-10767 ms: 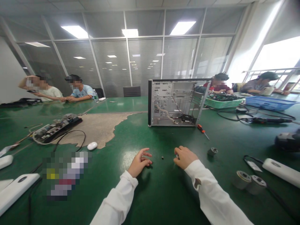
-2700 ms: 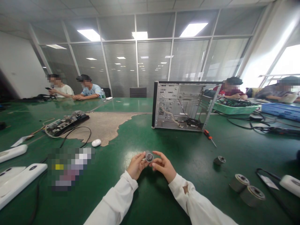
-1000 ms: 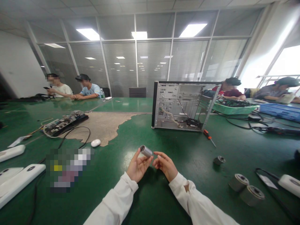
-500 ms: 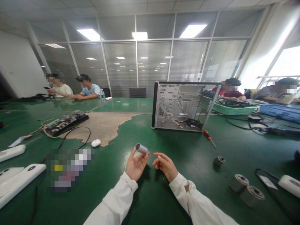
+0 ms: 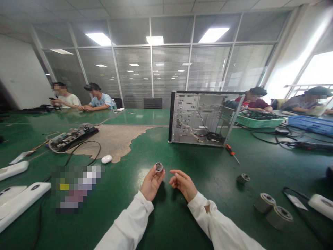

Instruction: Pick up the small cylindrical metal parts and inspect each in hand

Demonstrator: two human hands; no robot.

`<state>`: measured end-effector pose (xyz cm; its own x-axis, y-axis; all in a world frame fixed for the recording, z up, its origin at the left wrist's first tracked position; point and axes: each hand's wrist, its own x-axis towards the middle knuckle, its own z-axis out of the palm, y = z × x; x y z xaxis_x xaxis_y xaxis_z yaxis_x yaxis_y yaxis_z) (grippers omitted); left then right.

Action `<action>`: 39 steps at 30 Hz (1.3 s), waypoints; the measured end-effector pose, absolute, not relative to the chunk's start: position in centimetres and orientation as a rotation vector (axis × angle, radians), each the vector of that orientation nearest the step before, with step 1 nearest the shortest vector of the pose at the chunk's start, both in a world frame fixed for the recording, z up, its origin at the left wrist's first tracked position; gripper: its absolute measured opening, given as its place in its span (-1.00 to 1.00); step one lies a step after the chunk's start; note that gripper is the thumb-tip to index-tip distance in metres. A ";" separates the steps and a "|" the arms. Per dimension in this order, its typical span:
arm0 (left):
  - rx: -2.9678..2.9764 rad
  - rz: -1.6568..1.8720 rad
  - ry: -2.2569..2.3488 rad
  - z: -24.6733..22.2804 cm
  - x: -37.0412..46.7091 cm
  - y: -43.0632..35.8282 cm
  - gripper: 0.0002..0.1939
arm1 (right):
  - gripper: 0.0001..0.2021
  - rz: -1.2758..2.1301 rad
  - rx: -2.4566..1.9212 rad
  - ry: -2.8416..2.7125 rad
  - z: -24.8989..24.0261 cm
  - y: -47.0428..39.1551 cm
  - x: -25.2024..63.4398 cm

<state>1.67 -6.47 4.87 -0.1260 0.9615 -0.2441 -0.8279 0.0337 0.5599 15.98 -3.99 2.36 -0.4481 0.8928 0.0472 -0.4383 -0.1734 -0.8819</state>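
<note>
My left hand (image 5: pixel 151 184) grips a small silver metal cylinder (image 5: pixel 159 167) by its sides, between thumb and fingers. Its round end, grey with small details I cannot make out, faces me. Just to the right, my right hand (image 5: pixel 182 184) hovers over the green table with the index finger stretched out and the other fingers loosely bent. It holds nothing and is apart from the cylinder. Three grey metal cylinders stand to the right: a small one (image 5: pixel 243 178) and a larger pair, one (image 5: pixel 264 202) touching the other (image 5: pixel 279 217).
An open computer case (image 5: pixel 205 118) stands ahead, with an orange screwdriver (image 5: pixel 230 150) by its corner. On the left lie an opened power strip (image 5: pixel 75 137), a white oval object (image 5: pixel 106 159) and white casings (image 5: pixel 26 201). Baskets (image 5: pixel 262 121) and cables are at right; several people sit beyond.
My left hand has turned the cylinder from lying sideways, its long side showing, so that its round end now faces me. My right hand has stayed in place.
</note>
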 end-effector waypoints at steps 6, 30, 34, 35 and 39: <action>0.594 1.623 0.892 4.2 1.9 -6.5 -0.75 | -0.68 1.782 -0.625 -1.103 2.4 -4.1 16.0; 1.437 1.652 1.175 5.6 2.8 -8.2 -0.48 | -0.73 1.692 -0.679 -1.071 1.5 -3.6 15.7; 1.467 1.606 1.162 5.3 2.8 -8.1 -0.49 | -0.74 1.608 -0.726 -1.121 0.7 -3.4 15.7; 1.491 1.592 1.160 5.2 2.8 -8.1 -0.49 | -0.74 1.581 -0.739 -1.149 0.5 -3.3 15.7; 1.634 1.517 1.154 4.7 2.7 -7.9 -0.48 | -0.75 1.518 -0.751 -1.244 -0.2 -3.0 15.7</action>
<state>2.69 -7.85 4.75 -0.0418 0.8970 0.4401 0.1840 -0.4260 0.8858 15.71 -3.03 -0.15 -0.3141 0.9415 0.1220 -0.3043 0.0219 -0.9523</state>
